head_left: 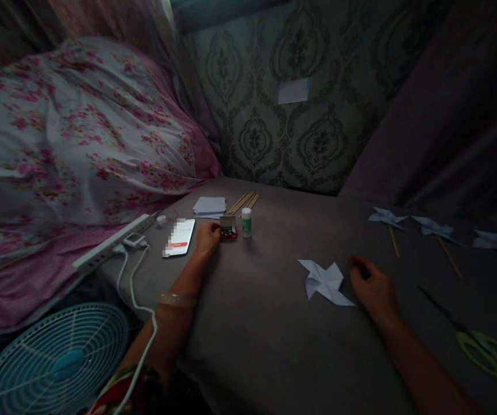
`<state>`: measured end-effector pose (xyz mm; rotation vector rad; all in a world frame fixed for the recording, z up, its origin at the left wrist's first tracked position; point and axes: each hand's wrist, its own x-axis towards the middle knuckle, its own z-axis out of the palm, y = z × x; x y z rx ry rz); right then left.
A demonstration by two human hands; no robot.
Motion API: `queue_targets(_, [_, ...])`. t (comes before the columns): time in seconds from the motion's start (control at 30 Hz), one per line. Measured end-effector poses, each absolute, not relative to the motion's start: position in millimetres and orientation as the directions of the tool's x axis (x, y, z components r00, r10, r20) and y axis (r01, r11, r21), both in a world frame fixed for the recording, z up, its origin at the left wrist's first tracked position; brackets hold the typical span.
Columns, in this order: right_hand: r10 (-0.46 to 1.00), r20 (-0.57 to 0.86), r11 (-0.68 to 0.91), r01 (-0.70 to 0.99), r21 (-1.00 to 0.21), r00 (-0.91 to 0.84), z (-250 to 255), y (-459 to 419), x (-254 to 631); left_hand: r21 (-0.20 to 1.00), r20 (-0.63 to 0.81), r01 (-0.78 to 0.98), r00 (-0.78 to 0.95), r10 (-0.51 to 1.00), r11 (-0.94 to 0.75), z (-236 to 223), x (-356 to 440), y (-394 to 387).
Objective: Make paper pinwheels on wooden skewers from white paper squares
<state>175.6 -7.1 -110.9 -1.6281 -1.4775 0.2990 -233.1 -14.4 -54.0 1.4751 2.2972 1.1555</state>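
Observation:
My left hand (pixel 207 236) is stretched out to a small open box (pixel 228 229) with a red base, and its fingertips are at or in the box. Whether they grip anything is hidden. A small white bottle (pixel 246 222) with a green label stands just right of the box. My right hand (pixel 372 288) rests on the grey surface with its fingers curled, touching the right edge of a white folded paper pinwheel (pixel 325 281). Wooden sticks (pixel 244 202) and a stack of white paper squares (pixel 209 206) lie behind the box.
A phone (pixel 180 237) with a lit screen lies left of my left hand, beside a white power strip (pixel 114 242) with cables. Three finished pinwheels on sticks (pixel 389 219) lie at the right. Green-handled scissors (pixel 482 346) sit at the near right. A fan (pixel 53 363) stands at the lower left, a floral pillow (pixel 79 132) behind.

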Motion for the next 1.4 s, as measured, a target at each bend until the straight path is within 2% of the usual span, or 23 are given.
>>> queue_targets(0.07, [0.89, 0.369, 0.104, 0.671, -0.734, 0.266, -112, -7, 176, 0.633, 0.303, 0.751, -0.463, 0.833, 0.187, -53, -232, -15])
queue_targets(0.17, [0.893, 0.357, 0.092, 0.664, -0.742, 0.275, -112, -6, 176, 0.473, 0.382, 0.873, -0.326, 0.865, 0.12, -49, -229, -15])
queue_targets(0.3, [0.906, 0.33, 0.074, 0.671, -0.738, 0.264, -111, -6, 176, 0.358, 0.306, 0.931, -0.189, 0.933, 0.071, -45, -225, -14])
queue_targets(0.5, [0.905, 0.342, 0.086, 0.678, -0.73, 0.253, -110, -7, 176, 0.308, 0.28, 0.946, -0.196, 0.94, 0.105, -43, -222, -12])
queue_targets(0.67, [0.91, 0.335, 0.084, 0.683, -0.725, 0.244, -109, -8, 175, 0.306, 0.202, 0.939, -0.226, 0.953, 0.158, -36, -220, -9])
queue_targets(0.97, [0.917, 0.313, 0.059, 0.695, -0.717, 0.245, -103, -9, 172, 0.225, 0.086, 0.955, -0.217, 0.972, 0.193, -21, -212, -6])
queue_targets(1.4, [0.909, 0.341, 0.095, 0.676, -0.73, 0.241, -110, -6, 174, 0.232, 0.091, 0.962, -0.17, 0.981, 0.145, -23, -214, -8])
